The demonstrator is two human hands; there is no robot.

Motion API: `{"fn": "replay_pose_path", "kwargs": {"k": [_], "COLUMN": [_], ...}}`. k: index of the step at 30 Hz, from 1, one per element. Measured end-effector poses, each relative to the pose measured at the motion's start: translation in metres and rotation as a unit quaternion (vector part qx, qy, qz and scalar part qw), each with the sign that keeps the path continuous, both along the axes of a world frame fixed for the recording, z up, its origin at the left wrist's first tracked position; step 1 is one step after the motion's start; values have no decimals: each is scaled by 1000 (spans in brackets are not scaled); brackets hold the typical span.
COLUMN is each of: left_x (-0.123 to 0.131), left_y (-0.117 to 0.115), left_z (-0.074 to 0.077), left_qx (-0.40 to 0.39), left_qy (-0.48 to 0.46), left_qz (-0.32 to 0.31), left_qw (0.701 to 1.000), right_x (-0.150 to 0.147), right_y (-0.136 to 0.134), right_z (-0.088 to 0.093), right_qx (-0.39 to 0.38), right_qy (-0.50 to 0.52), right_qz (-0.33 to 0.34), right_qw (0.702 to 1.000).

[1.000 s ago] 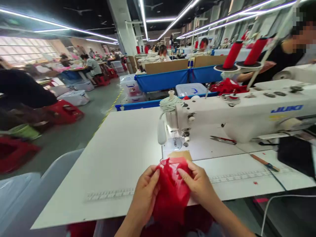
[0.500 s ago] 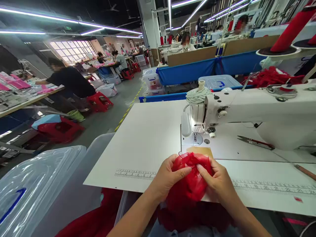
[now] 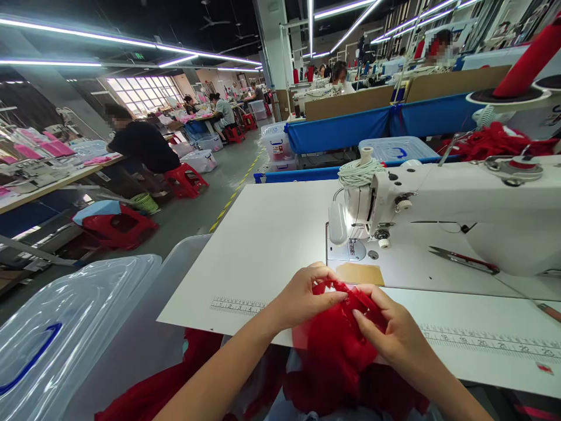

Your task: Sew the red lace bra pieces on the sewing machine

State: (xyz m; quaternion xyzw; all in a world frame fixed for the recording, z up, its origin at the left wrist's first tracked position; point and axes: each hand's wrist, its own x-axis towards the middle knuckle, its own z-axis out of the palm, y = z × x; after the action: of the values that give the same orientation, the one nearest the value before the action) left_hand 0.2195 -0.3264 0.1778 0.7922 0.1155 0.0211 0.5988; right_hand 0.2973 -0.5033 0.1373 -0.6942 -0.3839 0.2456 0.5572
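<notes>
My left hand (image 3: pixel 302 295) and my right hand (image 3: pixel 392 333) both pinch a bunched piece of red sheer fabric (image 3: pixel 335 345) at the near edge of the white sewing table (image 3: pixel 263 234). The fabric hangs down over the table edge toward my lap. Just beyond my hands lies a tan card patch (image 3: pixel 359 273) by the needle plate of a white sewing machine (image 3: pixel 460 204). A cone of pale cord (image 3: pixel 360 169) sits on top of the machine's head.
Red-handled thread snips (image 3: pixel 464 260) lie on the machine bed to the right. A printed ruler (image 3: pixel 239 305) runs along the table's front. A clear plastic bin lid (image 3: pixel 65 333) is at lower left. Other people work at tables across the aisle (image 3: pixel 193 216).
My view swung left and closer to the table. My hands turned and bunched the red fabric, drawing it slightly toward the table edge, the left thumb now on top.
</notes>
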Motion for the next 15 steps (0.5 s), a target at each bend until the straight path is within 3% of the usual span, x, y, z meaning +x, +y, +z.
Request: {"fn": "replay_pose_path", "kwargs": {"k": [5,8,11,13,15], "left_x": [-6,-15,-22,-21,-12], "left_y": [-12,-19,-20,-17,-11], "left_z": [0,8,11,7,-4], "left_qx": [-23,-28,-90,-112,-57], "left_qy": [1,6,65,115,130], "left_qz": [9,4,-22,-33,-33], "left_qw": [1000,1000,994,986,989], "right_x": [0,-6,-16,-19,-15], "right_y": [0,-4,-13,-20,-26], "right_z": [-5,-5,-5,-7,-9], "right_qx": [23,15,8,4,-30], "right_qy": [15,47,81,99,84], "right_qz": [-50,-24,18,12,-12], "right_qw": [998,999,997,995,996]}}
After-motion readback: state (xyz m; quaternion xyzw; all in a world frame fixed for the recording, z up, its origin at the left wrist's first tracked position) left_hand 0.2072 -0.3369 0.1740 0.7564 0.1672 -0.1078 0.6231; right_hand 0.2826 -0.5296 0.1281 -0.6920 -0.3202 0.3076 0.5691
